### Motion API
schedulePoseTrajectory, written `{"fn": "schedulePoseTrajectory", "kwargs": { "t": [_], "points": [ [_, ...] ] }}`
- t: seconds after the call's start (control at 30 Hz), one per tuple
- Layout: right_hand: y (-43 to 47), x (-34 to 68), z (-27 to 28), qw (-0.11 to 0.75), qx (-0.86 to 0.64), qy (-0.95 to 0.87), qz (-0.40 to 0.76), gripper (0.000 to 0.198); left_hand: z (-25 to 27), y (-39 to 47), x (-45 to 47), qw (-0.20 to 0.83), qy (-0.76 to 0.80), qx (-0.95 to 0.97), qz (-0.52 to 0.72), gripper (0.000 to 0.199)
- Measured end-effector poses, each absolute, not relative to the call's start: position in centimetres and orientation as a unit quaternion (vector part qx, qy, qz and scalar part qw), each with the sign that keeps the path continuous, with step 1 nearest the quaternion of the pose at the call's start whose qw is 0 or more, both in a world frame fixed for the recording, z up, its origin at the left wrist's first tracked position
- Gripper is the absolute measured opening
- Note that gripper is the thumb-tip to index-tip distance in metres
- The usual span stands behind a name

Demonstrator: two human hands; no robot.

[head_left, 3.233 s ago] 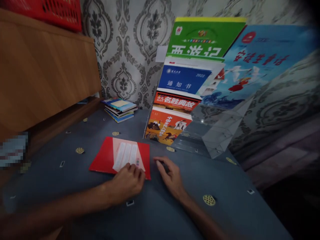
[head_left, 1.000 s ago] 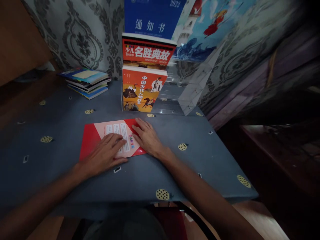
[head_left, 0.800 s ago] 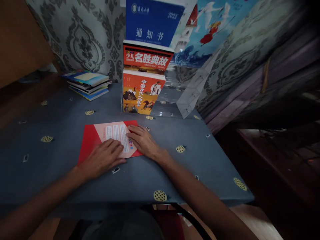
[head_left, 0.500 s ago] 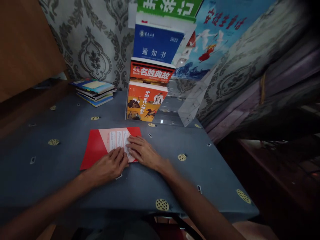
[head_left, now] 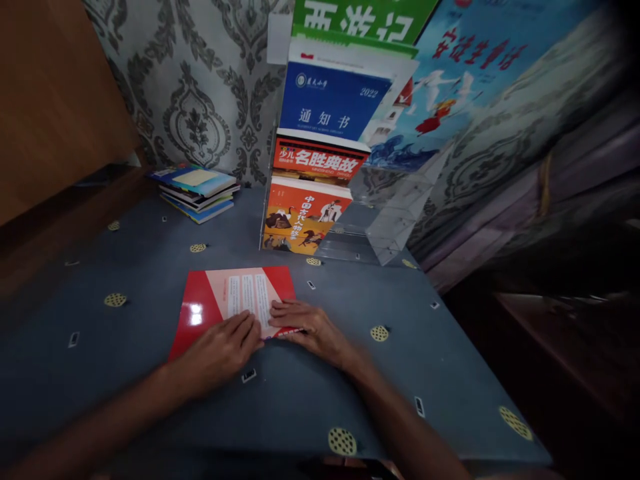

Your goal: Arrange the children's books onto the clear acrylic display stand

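A red book (head_left: 197, 307) with a pale pink panel and white text boxes lies on the tablecloth, its near right edge slightly raised. My right hand (head_left: 313, 330) is closed on its near right corner, with the fingers on the cover and the thumb below the edge. Over the near edge, left of it, my left hand (head_left: 227, 347) curls its fingers onto the cover, thumb close to the edge. The palm side of my left hand is hidden.
Beyond the book stands a clear tiered rack (head_left: 395, 230) holding an orange book (head_left: 305, 220), a blue booklet (head_left: 333, 100) and other books. Several books form a stack (head_left: 200, 190) at the back left. A patterned curtain (head_left: 195, 113) hangs behind the table (head_left: 150, 253).
My right hand has shifted from lying on the cover to gripping the book's near right corner, which is now lifted slightly. My left hand stays at the near edge. The camera view has shifted.
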State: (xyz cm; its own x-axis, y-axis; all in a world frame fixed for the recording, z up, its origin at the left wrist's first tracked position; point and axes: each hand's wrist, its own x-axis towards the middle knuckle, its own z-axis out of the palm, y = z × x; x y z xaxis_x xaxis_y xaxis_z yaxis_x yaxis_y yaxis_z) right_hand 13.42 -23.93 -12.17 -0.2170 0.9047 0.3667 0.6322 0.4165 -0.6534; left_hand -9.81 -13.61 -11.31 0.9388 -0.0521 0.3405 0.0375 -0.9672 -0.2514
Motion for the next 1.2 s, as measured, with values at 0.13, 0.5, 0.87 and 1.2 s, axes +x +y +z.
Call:
{"fn": "schedulePoseTrajectory", "kwargs": {
  "t": [0.13, 0.5, 0.87, 1.2],
  "points": [
    [-24.0, 13.7, -12.2, 0.37, -0.505, -0.753, 0.204, 0.031, -11.5, -13.3, -12.6, 0.147, -0.031, -0.983, -0.108, 0.044],
    [-24.1, 13.3, -11.5, 0.378, -0.511, -0.742, 0.214, 0.03, -12.3, -11.7, -17.0, 0.115, -0.118, -0.986, 0.025, 0.074],
    [-24.5, 11.3, -9.3, 0.282, -0.569, -0.758, 0.152, 0.021, -10.8, -13.7, -16.4, 0.029, -0.187, -0.977, -0.095, 0.045],
    [-18.2, 4.9, -9.7, 0.141, -0.572, -0.8, 0.115, 0.048, -10.0, -12.3, -12.7, 0.027, -0.286, -0.951, -0.11, 0.031]
  ]
}}
